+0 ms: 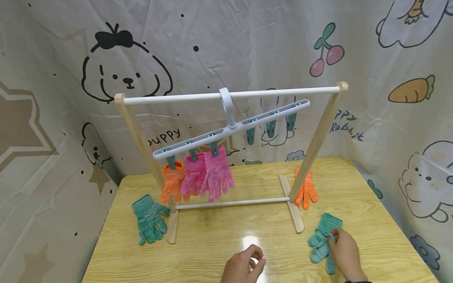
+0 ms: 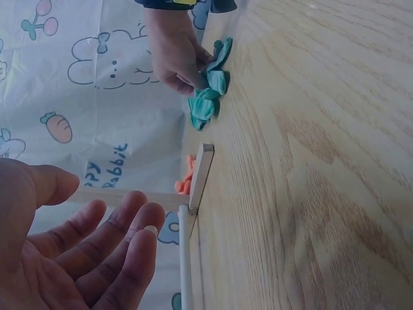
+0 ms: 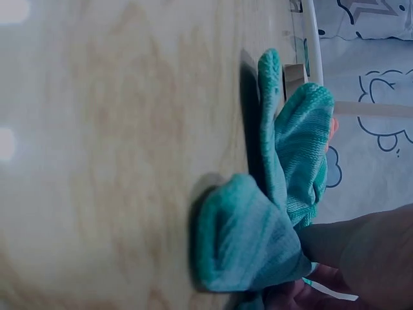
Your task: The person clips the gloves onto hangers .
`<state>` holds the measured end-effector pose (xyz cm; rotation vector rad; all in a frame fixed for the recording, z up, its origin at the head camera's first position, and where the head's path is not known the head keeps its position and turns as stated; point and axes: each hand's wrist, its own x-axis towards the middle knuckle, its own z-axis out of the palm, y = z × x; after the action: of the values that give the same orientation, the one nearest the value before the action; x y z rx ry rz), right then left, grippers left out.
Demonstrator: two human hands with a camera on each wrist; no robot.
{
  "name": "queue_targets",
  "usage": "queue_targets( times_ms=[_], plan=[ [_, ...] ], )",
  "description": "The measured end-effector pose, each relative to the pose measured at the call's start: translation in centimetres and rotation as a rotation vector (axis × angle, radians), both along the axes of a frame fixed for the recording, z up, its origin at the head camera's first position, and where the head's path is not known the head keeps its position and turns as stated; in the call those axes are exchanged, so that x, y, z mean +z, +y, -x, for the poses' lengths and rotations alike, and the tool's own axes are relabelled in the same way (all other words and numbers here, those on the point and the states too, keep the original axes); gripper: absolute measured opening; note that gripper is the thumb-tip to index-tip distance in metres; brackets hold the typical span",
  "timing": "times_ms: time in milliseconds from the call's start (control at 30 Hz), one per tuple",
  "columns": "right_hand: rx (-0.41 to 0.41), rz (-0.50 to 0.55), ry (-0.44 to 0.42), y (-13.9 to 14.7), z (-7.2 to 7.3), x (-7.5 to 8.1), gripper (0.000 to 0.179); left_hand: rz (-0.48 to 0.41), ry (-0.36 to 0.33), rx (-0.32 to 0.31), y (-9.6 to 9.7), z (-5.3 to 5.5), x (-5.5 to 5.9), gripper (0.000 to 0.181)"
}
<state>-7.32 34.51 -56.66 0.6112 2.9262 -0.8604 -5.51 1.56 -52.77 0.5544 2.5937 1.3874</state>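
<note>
At the table's right side, my right hand (image 1: 346, 251) pinches a green knit glove (image 1: 321, 240) by its edge, thumb and fingers closed on the fabric. Close up in the right wrist view, the glove (image 3: 251, 239) is bunched, and part of my grip is hidden behind it. My left hand (image 1: 244, 264), at the front middle of the table, holds nothing; its fingers are loosely curled, as the left wrist view shows of the same hand (image 2: 84, 252). A second green glove (image 1: 148, 218) lies at the left, beside the rack's foot. An orange glove (image 1: 306, 188) lies behind the right post.
A wooden rack with a white top bar (image 1: 283, 93) spans the table. From it hangs a tilted white clip hanger (image 1: 231, 129). Grey-green clips on its left half hold an orange glove (image 1: 173, 182) and pink gloves (image 1: 216, 175); the right-side clips (image 1: 271, 129) hold nothing. Printed curtains surround the table.
</note>
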Motion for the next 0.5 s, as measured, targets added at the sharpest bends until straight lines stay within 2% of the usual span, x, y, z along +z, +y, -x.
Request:
queue_targets(
  times_ms=[200, 500],
  plan=[
    [-0.016, -0.004, 0.011, 0.01, 0.04, -0.14, 0.018, 0.001, -0.039, -0.004, -0.12, 0.03, 0.25, 0.006],
    [-0.02, -0.007, 0.044, -0.16, -0.27, -0.05, 0.02, -0.007, -0.009, -0.015, -0.46, 0.26, 0.45, 0.011]
  ],
)
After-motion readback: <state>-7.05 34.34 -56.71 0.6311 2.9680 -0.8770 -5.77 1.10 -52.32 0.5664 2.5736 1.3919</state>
